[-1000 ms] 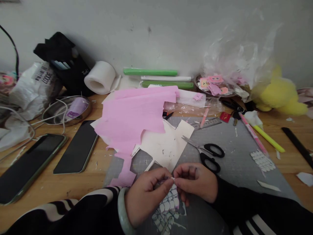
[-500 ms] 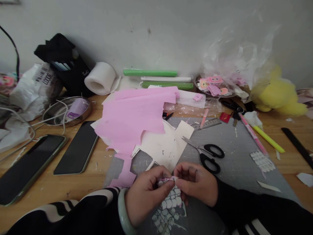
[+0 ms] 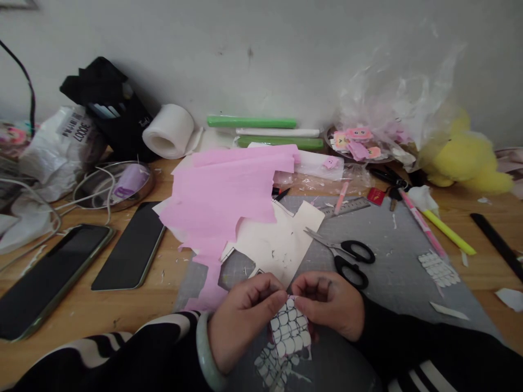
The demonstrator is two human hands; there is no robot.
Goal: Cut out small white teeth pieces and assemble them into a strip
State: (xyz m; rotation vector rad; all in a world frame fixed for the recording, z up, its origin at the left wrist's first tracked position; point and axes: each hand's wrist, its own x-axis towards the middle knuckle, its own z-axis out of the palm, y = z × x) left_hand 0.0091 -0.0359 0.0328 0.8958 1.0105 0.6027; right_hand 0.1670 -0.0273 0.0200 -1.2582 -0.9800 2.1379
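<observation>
Low in the middle of the head view, a small piece of white paper (image 3: 291,331) with dark outlined rounded cells hangs between my hands. My left hand (image 3: 249,321) pinches its upper left edge, and a pale bangle circles that wrist. My right hand (image 3: 332,306) pinches the upper right corner. Beneath the piece, similar patterned scraps (image 3: 269,366) lie on the grey cutting mat (image 3: 392,261). Black-handled scissors (image 3: 347,251) lie slightly open beyond my right hand. Ahead of my left hand, pink paper (image 3: 224,196) lies over cream cut paper (image 3: 281,234).
Two phones (image 3: 128,245) lie on the left, near a metal bowl (image 3: 147,188) with cables. A tissue roll (image 3: 168,130) and green sticks (image 3: 251,121) stand or lie by the wall. A ruler (image 3: 351,206), pens (image 3: 423,223) and a yellow plush (image 3: 466,155) are right.
The patterned piece now shows more of its face, with less of it covered by my left thumb. My left thumb has shifted slightly up and left; both hands still pinch the piece.
</observation>
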